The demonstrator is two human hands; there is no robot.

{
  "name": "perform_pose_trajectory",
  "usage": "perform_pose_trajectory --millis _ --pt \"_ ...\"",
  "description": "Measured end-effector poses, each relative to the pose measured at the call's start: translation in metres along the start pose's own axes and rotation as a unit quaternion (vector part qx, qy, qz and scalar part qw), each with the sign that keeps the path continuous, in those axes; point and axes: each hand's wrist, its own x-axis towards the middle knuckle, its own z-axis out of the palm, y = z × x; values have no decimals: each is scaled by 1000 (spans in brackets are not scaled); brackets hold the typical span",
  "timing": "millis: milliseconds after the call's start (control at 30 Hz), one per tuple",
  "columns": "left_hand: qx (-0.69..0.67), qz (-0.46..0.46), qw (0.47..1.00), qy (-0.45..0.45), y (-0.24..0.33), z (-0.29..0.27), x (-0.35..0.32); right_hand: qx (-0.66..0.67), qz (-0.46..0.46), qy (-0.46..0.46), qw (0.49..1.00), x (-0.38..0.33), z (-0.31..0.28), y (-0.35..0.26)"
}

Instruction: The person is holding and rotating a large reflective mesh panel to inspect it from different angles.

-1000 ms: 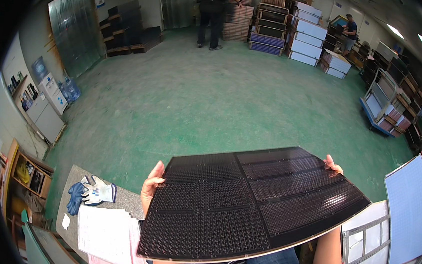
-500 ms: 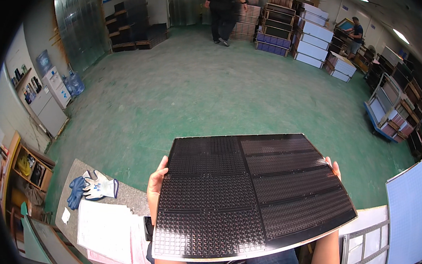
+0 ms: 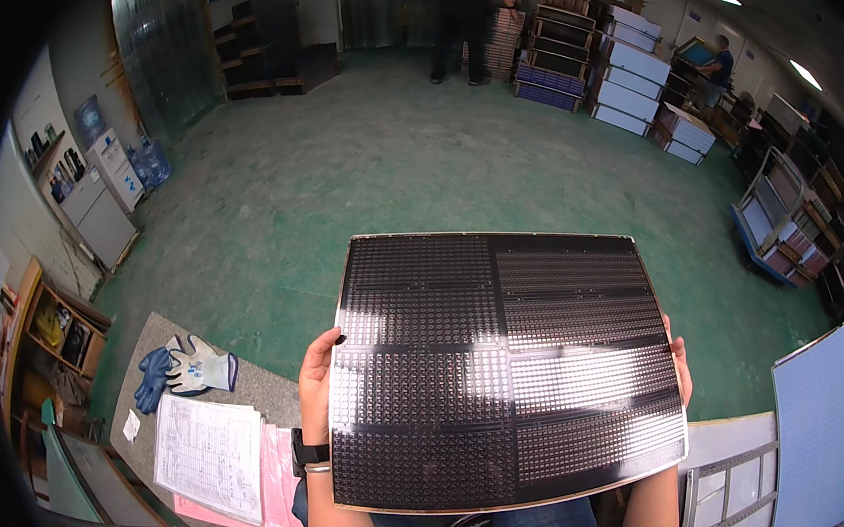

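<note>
— Where to look for the black panel (image 3: 430,405)?
— Between both grips, raised in the air, to the right of the table's (image 3: 270,396) far edge. Shows a dark, glossy, gridded face.
— How to read the left grip (image 3: 317,370)?
— Pinches the panel's left edge about midway; has the panel directly to its right.
— And the right grip (image 3: 680,368)?
— Clasps the opposite edge, also about midway, with the panel directly to its left. Cannot see behind.
— And on the table?
— See work gloves (image 3: 197,369) near the far left corner, papers (image 3: 210,446) just beside, on the near side.
</note>
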Motion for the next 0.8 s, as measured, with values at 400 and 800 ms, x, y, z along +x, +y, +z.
perform_pose_trajectory --millis 400,800 --pt "18 -13 999 -30 13 12 -4 -353 -77 -102 927 -24 36 0" --pt "84 7 996 0 1 -5 0 -442 -5 -149 885 -29 25 -32"
